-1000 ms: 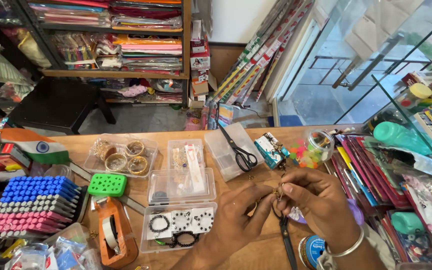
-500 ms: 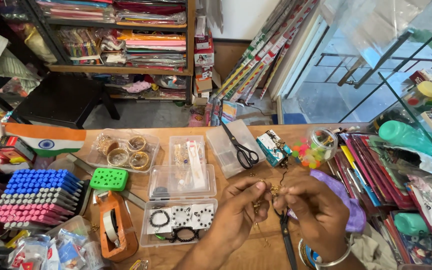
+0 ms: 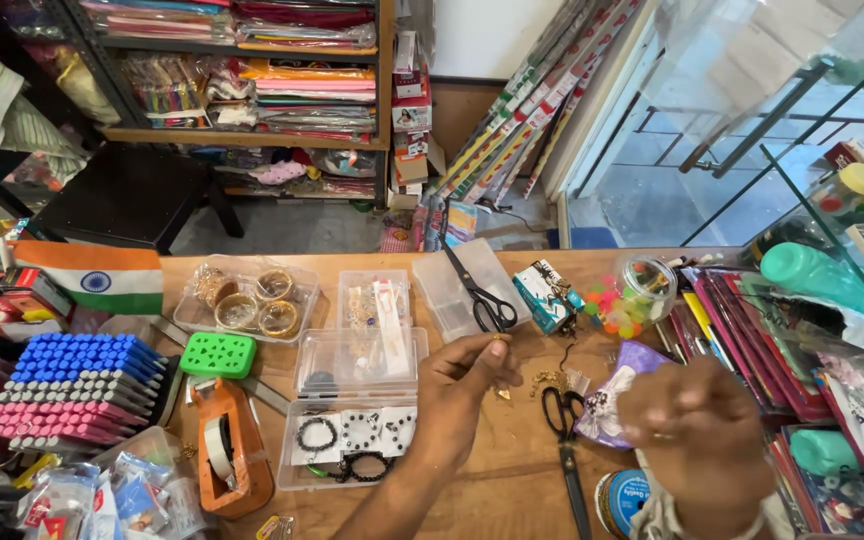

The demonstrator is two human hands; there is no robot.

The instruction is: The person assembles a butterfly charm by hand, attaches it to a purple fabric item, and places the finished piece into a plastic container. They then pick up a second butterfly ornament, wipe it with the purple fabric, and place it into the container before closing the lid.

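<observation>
- Hands that worked close together half a second ago have drawn apart: I now see the left hand (image 3: 467, 385) raised above the wooden table (image 3: 512, 480), the right hand (image 3: 697, 430) pulled off toward the pouches and blurred by motion.
- Largest on my screen, the table carries the clear plastic boxes (image 3: 357, 400) of bracelets and beads just left of the left hand.
- An orange tape dispenser (image 3: 227, 450) stands further left, beside the rack of blue and pink pens (image 3: 72, 385).
- Black scissors (image 3: 564, 425) lie between the two hands.
- Pinched in the left fingertips is a small gold bead (image 3: 497, 340), lifted over the table; fine thread, if any, I cannot make out.
- Whether the right hand is clenched or holding anything, I cannot tell.
</observation>
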